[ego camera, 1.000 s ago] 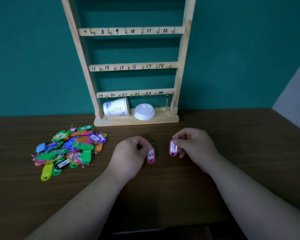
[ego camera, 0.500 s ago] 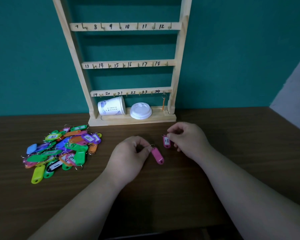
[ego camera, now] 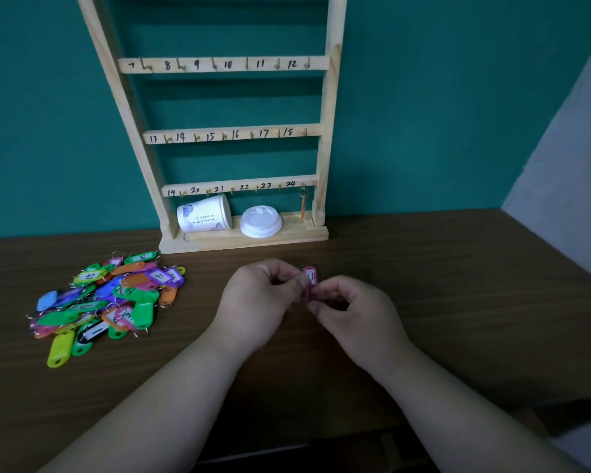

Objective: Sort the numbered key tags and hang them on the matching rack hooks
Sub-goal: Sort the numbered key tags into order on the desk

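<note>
My left hand (ego camera: 260, 298) and my right hand (ego camera: 350, 312) meet over the brown table in front of the wooden rack (ego camera: 325, 131). Pinched between their fingertips are two pink key tags. One pink tag (ego camera: 310, 275) stands upright and shows 11. The other pink tag (ego camera: 307, 297) is edge-on below it, its number hidden. I cannot tell exactly which fingers grip which tag. The rack's rails carry hooks numbered 7 to 24. An orange tag (ego camera: 303, 208) hangs from hook 24. A pile of coloured tags (ego camera: 110, 302) lies at the left.
A white paper cup (ego camera: 203, 216) lies on its side on the rack's base, next to a white lid (ego camera: 260, 221). A teal wall stands behind the rack. A grey wall (ego camera: 567, 172) borders the table at the right.
My hands have come together; the two pink tags, held apart before, now touch between the fingertips. The view has shifted slightly closer to the rack.
</note>
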